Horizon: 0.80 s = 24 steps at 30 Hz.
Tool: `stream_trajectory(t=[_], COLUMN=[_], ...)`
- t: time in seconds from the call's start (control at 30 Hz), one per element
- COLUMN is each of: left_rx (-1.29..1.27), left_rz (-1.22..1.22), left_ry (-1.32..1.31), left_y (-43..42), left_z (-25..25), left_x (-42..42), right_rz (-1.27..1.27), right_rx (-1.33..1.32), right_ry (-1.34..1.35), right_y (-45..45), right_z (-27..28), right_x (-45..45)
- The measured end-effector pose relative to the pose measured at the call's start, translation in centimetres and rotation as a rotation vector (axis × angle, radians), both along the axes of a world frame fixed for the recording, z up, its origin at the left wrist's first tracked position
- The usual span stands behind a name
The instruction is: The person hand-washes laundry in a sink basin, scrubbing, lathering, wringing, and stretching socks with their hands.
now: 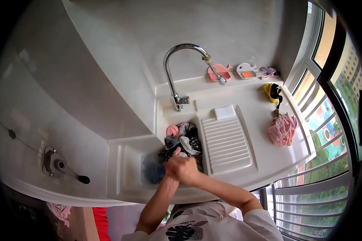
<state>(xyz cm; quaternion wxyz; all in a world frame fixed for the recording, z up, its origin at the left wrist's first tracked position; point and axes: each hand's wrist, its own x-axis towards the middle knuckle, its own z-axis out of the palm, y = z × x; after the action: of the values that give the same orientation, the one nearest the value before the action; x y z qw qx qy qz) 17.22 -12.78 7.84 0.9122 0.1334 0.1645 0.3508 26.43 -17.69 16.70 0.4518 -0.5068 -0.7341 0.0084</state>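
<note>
Over the sink basin (122,168), my left hand (171,169) and my right hand (188,170) are pressed together, fingers closed. The right overlaps the left, and a thumb points up toward the faucet side. Whatever lies between them is hidden; a bit of whitish cloth (182,154) shows just behind, and I cannot tell if it is held. Beyond the hands, a heap of dark and patterned wet laundry (194,143) fills the back of the basin. On it lie a white sock-like piece (186,145) and a pink piece (172,131). Dark bluish water (153,168) stands beside the heap.
A curved chrome faucet (167,68) arches behind the basin. Right of it is a ribbed washboard (227,144) with a white soap bar (225,112). Pink crumpled clothing (283,130) and a yellow-black item (272,92) lie on the counter. Two whale-shaped soap dishes (246,72) stand behind.
</note>
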Motion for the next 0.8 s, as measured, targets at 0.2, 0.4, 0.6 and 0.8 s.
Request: stream_trajectory(t=[0.2, 0.4, 0.6, 0.8], left_rx=[-0.106, 0.325, -0.179, -0.036], left_rz=[0.167, -0.101, 0.200, 0.022], left_ry=[0.431, -0.488, 0.399, 0.117], left_y=[-2.7, -0.1, -3.0, -1.6], left_z=[7.6, -3.0, 5.9, 1.8], left_x=[2.4, 0.3, 4.0, 3.2], right_rz=[-0.105, 0.124, -0.151, 0.098], right_rx=[0.090, 0.212, -0.129, 0.086], right_ry=[0.005, 0.082, 0.071, 0.070], right_y=[2.4, -1.0, 1.4, -0.2], right_z=[-1.0, -1.0, -1.7, -2.2], right_x=[3.1, 0.8, 4.4, 4.0])
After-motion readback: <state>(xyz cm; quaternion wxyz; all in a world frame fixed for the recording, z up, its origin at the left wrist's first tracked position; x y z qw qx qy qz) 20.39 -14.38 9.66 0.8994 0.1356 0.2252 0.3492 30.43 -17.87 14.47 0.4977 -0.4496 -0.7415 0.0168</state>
